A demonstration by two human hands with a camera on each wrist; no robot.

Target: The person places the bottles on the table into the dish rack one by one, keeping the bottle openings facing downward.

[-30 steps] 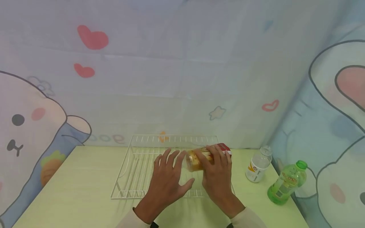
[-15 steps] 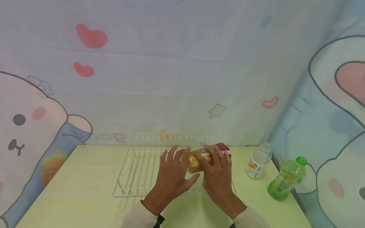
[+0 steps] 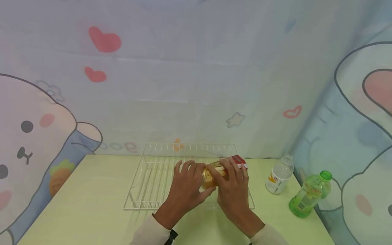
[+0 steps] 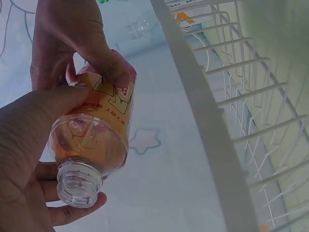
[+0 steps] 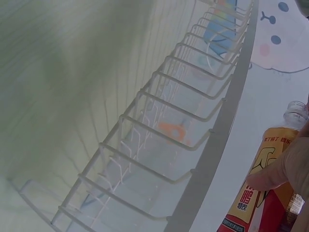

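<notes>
Head: we see the left hand (image 3: 186, 189) and right hand (image 3: 234, 189) closed around a bottle (image 3: 210, 177) above the wire rack (image 3: 144, 208), one end hidden. Left wrist: that end shows a clear threaded neck (image 4: 79, 184), fingers (image 4: 75, 214) curled behind. Right wrist: thumb (image 5: 268, 177) on label (image 5: 264, 155).

Orange-labelled bottle (image 4: 107, 107) in left grip (image 4: 24, 140) and right grip (image 4: 72, 29), wire rack (image 4: 203, 128) alongside

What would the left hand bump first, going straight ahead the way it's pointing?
Probably the patterned wall, the left hand passing above the white rack. Depth is unclear; it might catch the back rail first.
</notes>
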